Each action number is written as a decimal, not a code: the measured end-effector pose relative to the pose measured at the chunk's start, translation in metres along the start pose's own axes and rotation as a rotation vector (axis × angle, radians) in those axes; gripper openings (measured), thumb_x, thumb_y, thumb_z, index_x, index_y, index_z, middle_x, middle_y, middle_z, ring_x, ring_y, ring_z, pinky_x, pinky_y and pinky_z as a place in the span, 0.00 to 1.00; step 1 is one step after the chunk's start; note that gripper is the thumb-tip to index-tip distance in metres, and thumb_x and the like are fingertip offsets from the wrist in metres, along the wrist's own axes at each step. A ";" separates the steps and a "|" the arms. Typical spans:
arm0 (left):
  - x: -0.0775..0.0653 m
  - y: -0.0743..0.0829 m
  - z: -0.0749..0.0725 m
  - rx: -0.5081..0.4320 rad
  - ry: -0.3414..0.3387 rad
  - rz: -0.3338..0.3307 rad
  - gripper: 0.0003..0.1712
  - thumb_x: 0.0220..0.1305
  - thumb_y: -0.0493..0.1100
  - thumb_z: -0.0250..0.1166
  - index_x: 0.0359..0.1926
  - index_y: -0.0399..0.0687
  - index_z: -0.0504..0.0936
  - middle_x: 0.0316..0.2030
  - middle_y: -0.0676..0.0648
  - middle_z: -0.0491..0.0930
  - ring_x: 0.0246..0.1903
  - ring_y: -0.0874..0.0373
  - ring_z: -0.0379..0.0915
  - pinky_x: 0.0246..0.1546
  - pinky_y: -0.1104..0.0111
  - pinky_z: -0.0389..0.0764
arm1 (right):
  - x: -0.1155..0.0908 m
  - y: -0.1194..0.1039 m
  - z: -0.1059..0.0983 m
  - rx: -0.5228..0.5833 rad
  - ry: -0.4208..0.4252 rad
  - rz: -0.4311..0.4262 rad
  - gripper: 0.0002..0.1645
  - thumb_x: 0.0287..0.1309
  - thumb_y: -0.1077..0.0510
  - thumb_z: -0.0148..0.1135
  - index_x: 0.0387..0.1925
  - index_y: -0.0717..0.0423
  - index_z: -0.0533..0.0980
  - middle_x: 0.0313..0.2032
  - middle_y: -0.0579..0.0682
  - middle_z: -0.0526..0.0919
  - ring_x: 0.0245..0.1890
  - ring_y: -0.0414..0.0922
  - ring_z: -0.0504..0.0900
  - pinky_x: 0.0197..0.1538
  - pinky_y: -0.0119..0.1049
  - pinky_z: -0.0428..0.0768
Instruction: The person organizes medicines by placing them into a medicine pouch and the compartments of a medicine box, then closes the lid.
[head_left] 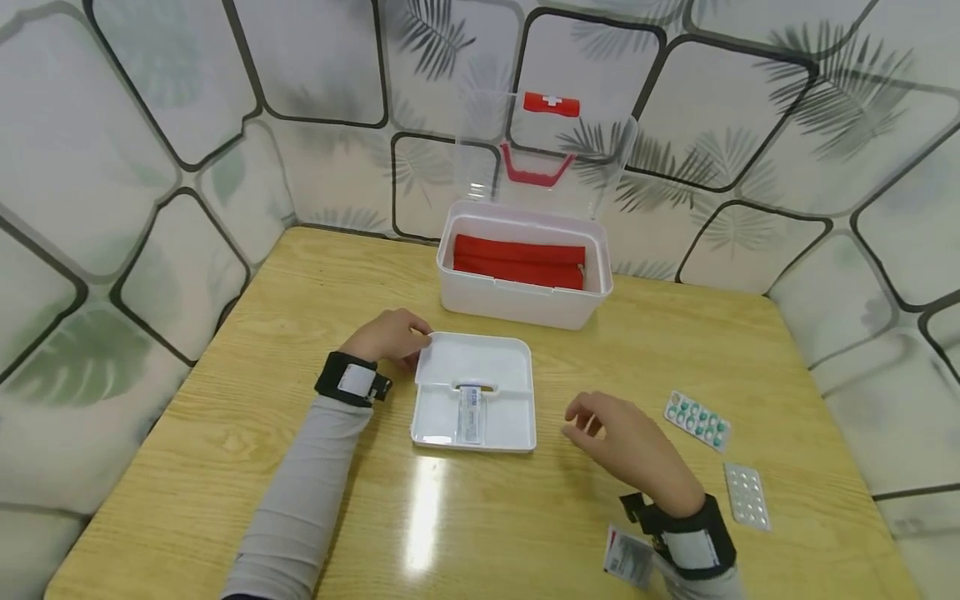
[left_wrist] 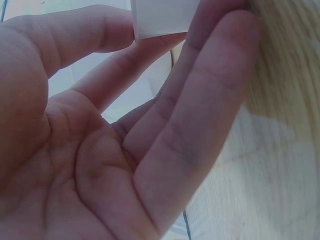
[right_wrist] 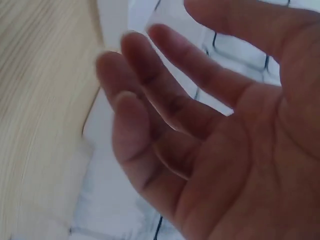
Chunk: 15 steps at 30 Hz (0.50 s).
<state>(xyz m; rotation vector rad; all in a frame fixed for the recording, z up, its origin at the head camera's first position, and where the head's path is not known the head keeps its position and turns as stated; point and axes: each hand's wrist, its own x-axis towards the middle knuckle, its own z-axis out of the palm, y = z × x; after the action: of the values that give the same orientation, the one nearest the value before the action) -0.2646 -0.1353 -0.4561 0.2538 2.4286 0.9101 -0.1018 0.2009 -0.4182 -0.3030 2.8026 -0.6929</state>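
Observation:
A shallow white tray lies on the wooden table in front of the box. Inside its near section is a small clear packet with blue print. My left hand grips the tray at its far left corner; the left wrist view has the white tray's corner between thumb and fingers. To the right of the tray, my right hand is held over the table with loosely bent fingers and nothing in them. The right wrist view confirms a bare palm.
Behind the tray stands a whitish box holding a red pouch, its clear lid raised against the patterned backdrop. Two blister packs of pills lie at the right. A small sachet is partly under my right wrist.

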 end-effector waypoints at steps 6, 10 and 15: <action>0.000 0.000 -0.002 0.005 0.000 -0.016 0.21 0.75 0.47 0.56 0.62 0.42 0.79 0.38 0.42 0.86 0.34 0.54 0.84 0.38 0.64 0.84 | -0.042 0.033 -0.002 0.057 -0.096 0.074 0.15 0.64 0.48 0.68 0.46 0.50 0.81 0.41 0.44 0.82 0.40 0.40 0.79 0.41 0.40 0.79; 0.000 0.002 -0.002 0.006 -0.008 -0.006 0.22 0.75 0.47 0.56 0.63 0.42 0.79 0.38 0.42 0.86 0.34 0.54 0.84 0.38 0.63 0.84 | -0.069 0.049 0.008 0.108 -0.126 0.115 0.21 0.56 0.44 0.75 0.45 0.50 0.80 0.41 0.45 0.81 0.41 0.42 0.78 0.41 0.40 0.78; 0.000 0.002 -0.001 0.018 -0.007 0.000 0.22 0.75 0.46 0.56 0.63 0.42 0.79 0.36 0.42 0.86 0.32 0.54 0.84 0.38 0.63 0.84 | -0.093 0.065 0.021 0.142 -0.176 0.160 0.27 0.44 0.43 0.81 0.42 0.48 0.78 0.38 0.44 0.77 0.39 0.41 0.74 0.39 0.35 0.75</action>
<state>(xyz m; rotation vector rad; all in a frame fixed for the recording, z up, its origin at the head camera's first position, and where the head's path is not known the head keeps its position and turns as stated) -0.2646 -0.1343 -0.4542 0.2630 2.4311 0.8856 -0.0168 0.2715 -0.4509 -0.1067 2.5623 -0.7828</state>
